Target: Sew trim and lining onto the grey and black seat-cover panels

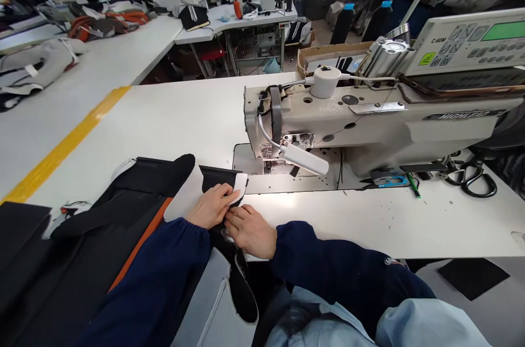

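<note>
Black cloth (123, 210), creased, with an orange strip (143, 240) and white flap (186, 194), lies on the desk (184, 128); the left hand (211, 206) and right hand (251, 230) grip its edge, fingers (225, 194) bent, near the sewing machine (340, 112).

Black-handled scissors (465, 183) lie at the right of the frame; yellow tape (68, 142) slants across the left. A light-blue bucket (272, 66) stands at upper centre, blue-capped bottles (343, 25) upper right.

We saw matt black cloth (117, 213) left of the painted-metal machine (381, 131), whose smooth table (328, 216) looked glossy.
</note>
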`<action>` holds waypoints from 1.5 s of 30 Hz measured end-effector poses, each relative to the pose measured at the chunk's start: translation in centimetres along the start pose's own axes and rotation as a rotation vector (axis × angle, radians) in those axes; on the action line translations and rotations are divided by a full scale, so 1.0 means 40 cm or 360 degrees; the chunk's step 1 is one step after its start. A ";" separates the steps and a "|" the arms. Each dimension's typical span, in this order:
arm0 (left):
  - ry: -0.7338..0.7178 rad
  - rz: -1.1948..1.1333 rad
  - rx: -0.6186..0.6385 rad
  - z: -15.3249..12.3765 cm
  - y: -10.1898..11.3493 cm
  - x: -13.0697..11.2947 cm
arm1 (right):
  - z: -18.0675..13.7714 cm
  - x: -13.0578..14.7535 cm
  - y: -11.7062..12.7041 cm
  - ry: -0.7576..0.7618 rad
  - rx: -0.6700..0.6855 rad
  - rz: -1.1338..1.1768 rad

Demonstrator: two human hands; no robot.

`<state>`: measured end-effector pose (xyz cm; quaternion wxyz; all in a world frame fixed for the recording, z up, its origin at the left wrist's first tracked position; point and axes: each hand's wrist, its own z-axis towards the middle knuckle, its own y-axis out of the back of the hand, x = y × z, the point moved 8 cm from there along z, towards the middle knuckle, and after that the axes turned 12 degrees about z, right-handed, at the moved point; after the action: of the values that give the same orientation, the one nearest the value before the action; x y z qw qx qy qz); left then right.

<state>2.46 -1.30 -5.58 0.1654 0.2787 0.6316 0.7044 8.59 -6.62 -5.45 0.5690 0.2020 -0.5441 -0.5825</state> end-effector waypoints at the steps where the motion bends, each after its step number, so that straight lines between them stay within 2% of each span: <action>1: 0.0000 -0.0008 -0.0006 -0.002 -0.003 0.002 | 0.000 0.000 0.001 0.0003 -0.0001 -0.0003; 6: 0.0013 -0.0086 -0.0097 -0.015 -0.015 0.019 | 0.007 -0.001 0.005 -0.0003 -0.0043 -0.0037; 10: -0.0071 -0.0149 -0.0083 -0.013 -0.029 0.020 | 0.027 0.001 0.005 -0.0026 -0.0095 -0.0102; 13: -0.0079 -0.0129 0.0057 -0.008 -0.048 0.021 | 0.043 0.003 0.003 -0.0023 -0.0083 -0.0136; 20: 0.0160 -0.0063 0.0496 0.018 -0.082 0.037 | 0.056 -0.030 0.012 -0.0017 0.0110 -0.0080; 25: 0.0367 -0.0070 0.0549 0.099 -0.074 0.051 | 0.046 -0.106 0.037 -0.0095 0.0286 -0.0127; 30: 0.0452 -0.0073 0.0498 0.174 -0.052 0.001 | -0.016 -0.160 0.074 -0.0097 0.0284 -0.0175; 36: 0.0414 -0.0050 0.0508 0.193 -0.033 -0.081 | -0.087 -0.158 0.089 -0.0002 0.0232 -0.0159; 45: 0.0386 -0.0005 0.0571 0.187 -0.032 -0.092 | -0.094 -0.147 0.080 0.0003 0.0255 -0.0135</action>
<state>9.72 2.69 -7.18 0.0371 0.2160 0.7624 0.6088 14.80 -2.18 -6.15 0.5262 0.2703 -0.5796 -0.5605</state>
